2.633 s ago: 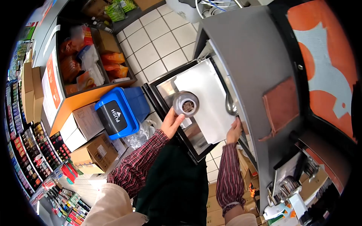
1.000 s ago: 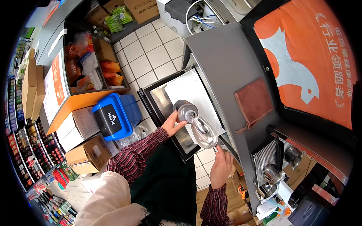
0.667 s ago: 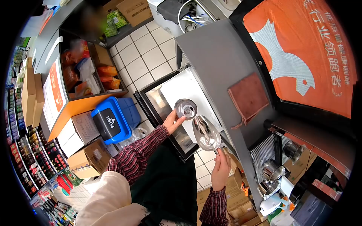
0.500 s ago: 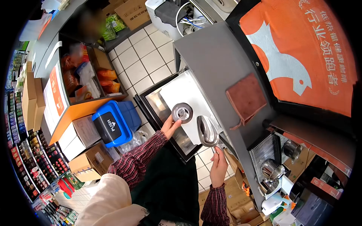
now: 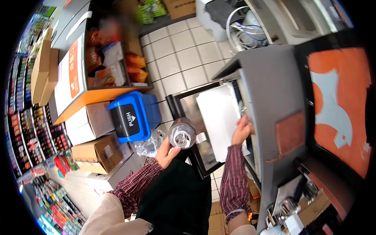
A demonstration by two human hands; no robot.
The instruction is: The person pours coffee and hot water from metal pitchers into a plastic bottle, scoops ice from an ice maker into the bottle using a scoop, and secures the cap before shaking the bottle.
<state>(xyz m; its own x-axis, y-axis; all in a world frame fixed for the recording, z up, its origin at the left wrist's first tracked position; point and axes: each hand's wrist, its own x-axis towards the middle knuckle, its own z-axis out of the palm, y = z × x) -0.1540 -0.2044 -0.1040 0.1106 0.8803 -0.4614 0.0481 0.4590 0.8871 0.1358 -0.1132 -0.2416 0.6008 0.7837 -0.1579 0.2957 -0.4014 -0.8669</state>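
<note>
My left hand (image 5: 166,154) is closed around a clear plastic cup (image 5: 182,135), which is tilted so its mouth faces me. Pale, clear pieces that look like ice lie inside it. My right hand (image 5: 243,131) is closed at the opening under the grey counter, its fingers wrapped round the metal scoop (image 5: 243,111). Only a small glint of the scoop shows; its bowl is hidden inside. A dark-framed door (image 5: 203,170) with a white panel (image 5: 219,121) stands open below and between my hands.
A blue push-lid bin (image 5: 150,111) and cardboard boxes (image 5: 96,154) stand to the left. On the grey counter (image 5: 270,86) lies a brown cloth (image 5: 290,131). Metal pitchers (image 5: 289,205) sit at lower right. An orange bag (image 5: 338,98) rests on the counter's far side.
My right hand has moved up and into the opening with the scoop, which was in full view over the white panel. My left hand has drawn the cup nearer and tilted it.
</note>
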